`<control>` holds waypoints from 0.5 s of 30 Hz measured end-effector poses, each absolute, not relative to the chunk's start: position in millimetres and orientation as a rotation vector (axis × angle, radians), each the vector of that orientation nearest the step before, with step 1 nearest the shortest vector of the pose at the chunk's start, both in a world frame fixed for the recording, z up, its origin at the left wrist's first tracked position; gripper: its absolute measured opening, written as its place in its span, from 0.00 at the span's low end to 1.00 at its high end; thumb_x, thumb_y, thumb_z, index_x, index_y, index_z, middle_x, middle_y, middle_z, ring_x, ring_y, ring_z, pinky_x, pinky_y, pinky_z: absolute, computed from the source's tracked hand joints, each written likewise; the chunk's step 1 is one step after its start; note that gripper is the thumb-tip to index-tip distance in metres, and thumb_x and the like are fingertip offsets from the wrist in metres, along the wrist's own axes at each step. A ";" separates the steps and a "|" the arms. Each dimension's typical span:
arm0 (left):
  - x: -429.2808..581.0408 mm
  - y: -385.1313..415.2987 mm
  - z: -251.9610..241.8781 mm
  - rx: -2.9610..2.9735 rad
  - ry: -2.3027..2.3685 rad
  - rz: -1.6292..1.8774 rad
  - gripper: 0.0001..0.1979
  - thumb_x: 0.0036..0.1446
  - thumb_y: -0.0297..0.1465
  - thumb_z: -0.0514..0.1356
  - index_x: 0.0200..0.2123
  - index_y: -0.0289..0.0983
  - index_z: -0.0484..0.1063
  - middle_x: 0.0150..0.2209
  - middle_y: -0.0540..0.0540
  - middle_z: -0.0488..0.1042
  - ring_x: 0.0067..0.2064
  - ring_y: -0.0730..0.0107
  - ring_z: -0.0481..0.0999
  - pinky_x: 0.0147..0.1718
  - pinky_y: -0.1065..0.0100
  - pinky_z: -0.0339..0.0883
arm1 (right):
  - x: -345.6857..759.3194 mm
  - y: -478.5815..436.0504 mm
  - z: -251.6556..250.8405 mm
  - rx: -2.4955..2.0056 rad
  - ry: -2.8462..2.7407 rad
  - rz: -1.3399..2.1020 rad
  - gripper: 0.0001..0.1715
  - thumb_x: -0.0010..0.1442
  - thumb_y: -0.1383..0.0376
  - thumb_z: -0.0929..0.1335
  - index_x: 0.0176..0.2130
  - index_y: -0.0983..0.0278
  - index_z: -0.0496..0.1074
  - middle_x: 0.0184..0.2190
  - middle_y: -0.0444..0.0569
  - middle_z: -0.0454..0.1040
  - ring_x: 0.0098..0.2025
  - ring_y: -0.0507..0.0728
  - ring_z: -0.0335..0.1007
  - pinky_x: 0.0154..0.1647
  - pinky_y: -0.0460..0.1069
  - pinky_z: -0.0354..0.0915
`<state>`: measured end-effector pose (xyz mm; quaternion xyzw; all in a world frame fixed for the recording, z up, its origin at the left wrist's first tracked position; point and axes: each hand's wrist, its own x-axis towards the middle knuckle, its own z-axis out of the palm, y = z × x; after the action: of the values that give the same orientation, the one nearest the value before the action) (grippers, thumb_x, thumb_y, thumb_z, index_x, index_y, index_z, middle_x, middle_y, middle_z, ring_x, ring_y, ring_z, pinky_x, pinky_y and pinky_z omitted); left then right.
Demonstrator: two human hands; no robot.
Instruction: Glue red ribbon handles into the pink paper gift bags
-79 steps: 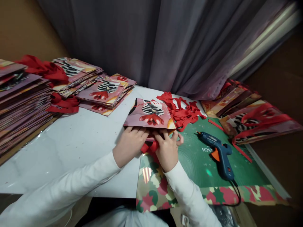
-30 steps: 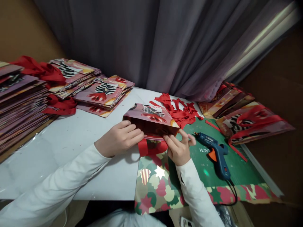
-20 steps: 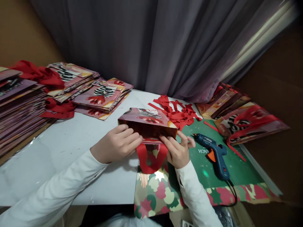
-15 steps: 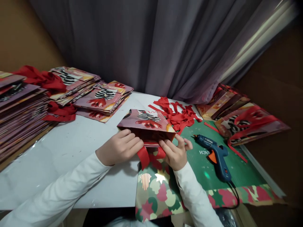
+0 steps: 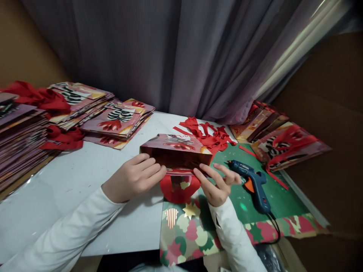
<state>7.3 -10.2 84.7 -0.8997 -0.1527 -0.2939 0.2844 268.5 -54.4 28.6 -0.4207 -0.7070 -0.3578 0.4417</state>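
A paper gift bag (image 5: 181, 145), purple with a red flower and a black-and-white striped bow print, lies with its mouth opened toward me. From its near edge hangs a red ribbon handle (image 5: 180, 194) in a loop. My left hand (image 5: 136, 177) grips the bag's left near edge, fingers over the rim. At the right near edge is my right hand (image 5: 217, 185), its fingers bent over the rim and somewhat spread; the thumb is hidden. Farther right, a blue glue gun (image 5: 252, 181) with an orange trigger lies on a green sheet (image 5: 235, 219).
Stacks of flat printed bags (image 5: 22, 139) and a second pile (image 5: 113, 121) stand at the left, with red ribbon bundles (image 5: 64, 136) among them. Loose red ribbons (image 5: 211, 136) lie behind the bag. Bags with ribbon handles (image 5: 289, 145) lean at the right. A grey curtain (image 5: 147, 56) hangs behind.
The bag's mouth has opened wider. My right hand's fingers have spread and loosened at the rim, and the red ribbon handle now hangs in a full loop. The view has shifted slightly.
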 end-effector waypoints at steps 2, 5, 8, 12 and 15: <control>5.7 -9.1 84.7 -2.401 -0.417 -0.798 0.17 0.64 0.17 0.47 0.34 0.35 0.74 0.26 0.47 0.75 0.30 0.67 0.71 0.34 0.62 0.62 | 275.3 -59.1 30.8 -1.045 -1.778 -0.881 0.18 0.67 0.68 0.64 0.47 0.48 0.78 0.38 0.38 0.82 0.45 0.55 0.70 0.51 0.55 0.48; 3.6 -6.6 84.7 -2.398 -0.437 -0.783 0.16 0.61 0.16 0.49 0.36 0.37 0.74 0.28 0.48 0.76 0.31 0.67 0.71 0.34 0.62 0.62 | 286.2 -64.2 32.8 -1.114 -1.822 -0.769 0.27 0.66 0.74 0.59 0.55 0.51 0.73 0.41 0.42 0.82 0.46 0.55 0.72 0.50 0.55 0.50; 4.3 -5.9 83.0 -2.401 -0.441 -0.770 0.16 0.60 0.16 0.50 0.36 0.38 0.74 0.29 0.49 0.76 0.31 0.67 0.71 0.34 0.62 0.61 | 288.1 -65.6 33.0 -1.188 -1.806 -0.756 0.23 0.65 0.70 0.62 0.55 0.51 0.73 0.47 0.47 0.78 0.50 0.57 0.70 0.51 0.55 0.53; 6.6 -7.9 82.0 -2.382 -0.456 -0.773 0.15 0.61 0.17 0.51 0.34 0.39 0.73 0.29 0.49 0.77 0.31 0.67 0.72 0.35 0.62 0.62 | 274.5 -61.6 33.2 -1.279 -1.834 -0.739 0.17 0.64 0.62 0.67 0.51 0.50 0.76 0.55 0.51 0.69 0.55 0.61 0.62 0.54 0.55 0.55; 6.2 -5.9 91.6 -2.394 -0.505 -0.762 0.15 0.65 0.22 0.50 0.32 0.40 0.73 0.28 0.50 0.77 0.30 0.68 0.71 0.37 0.62 0.62 | 264.2 -55.0 40.2 -1.232 -1.887 -0.801 0.14 0.63 0.62 0.67 0.47 0.52 0.78 0.52 0.52 0.68 0.53 0.61 0.59 0.53 0.55 0.54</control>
<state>6.2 -5.9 91.6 -0.8954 -0.1888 -0.2850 0.2854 264.2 -55.0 40.2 -0.4794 -0.7341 -0.3117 0.3662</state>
